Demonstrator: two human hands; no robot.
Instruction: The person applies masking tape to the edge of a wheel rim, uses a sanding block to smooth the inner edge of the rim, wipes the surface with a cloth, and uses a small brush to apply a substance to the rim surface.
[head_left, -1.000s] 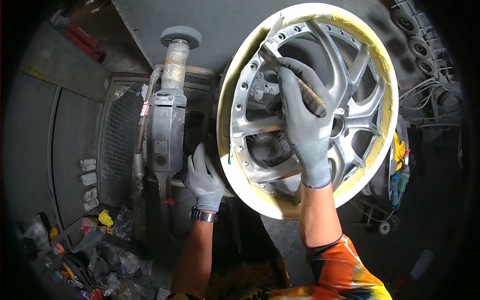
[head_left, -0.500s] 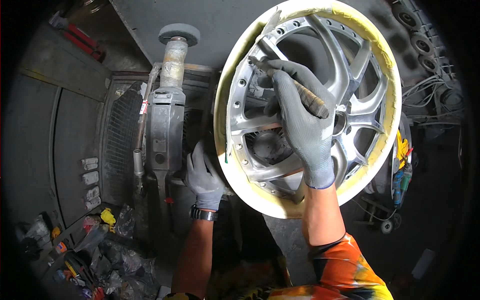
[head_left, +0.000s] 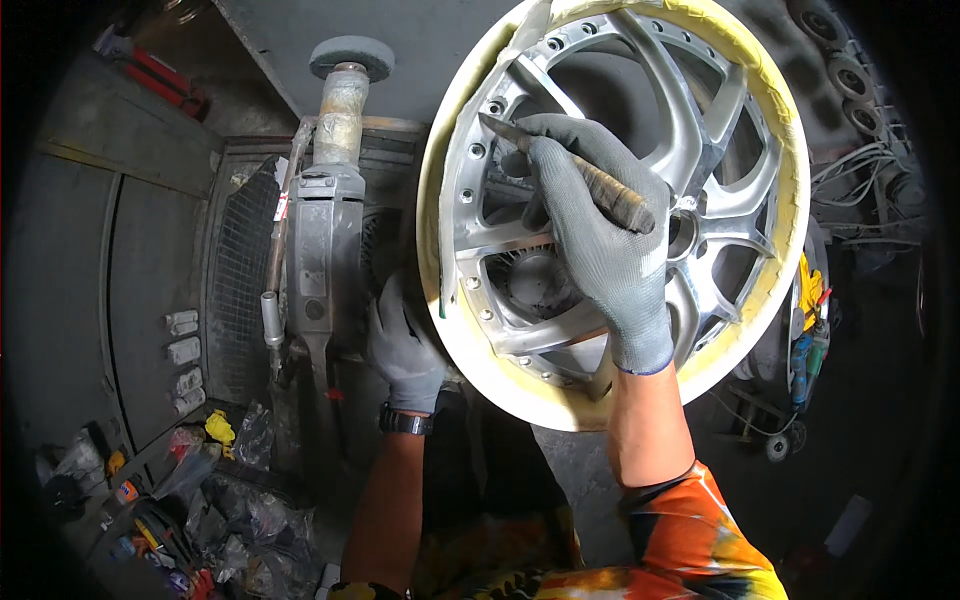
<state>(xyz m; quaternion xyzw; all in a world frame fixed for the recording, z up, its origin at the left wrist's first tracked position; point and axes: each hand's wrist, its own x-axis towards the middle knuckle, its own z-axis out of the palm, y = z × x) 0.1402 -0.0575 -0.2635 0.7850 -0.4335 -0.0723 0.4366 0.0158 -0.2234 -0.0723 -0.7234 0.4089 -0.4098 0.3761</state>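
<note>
While 2 hands (head_left: 610, 245) (head_left: 405, 350) show, 1 grips 1 tool (head_left: 613, 197).

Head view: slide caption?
Gray-gloved right hand holds a slender, brown-handled pointed tool over a silver spoked metal wheel.

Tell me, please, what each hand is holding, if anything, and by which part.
The right hand holds a pointed tool around its middle, between thumb and fingers. Whether the left hand, near the wheel, holds anything cannot be told.
</note>
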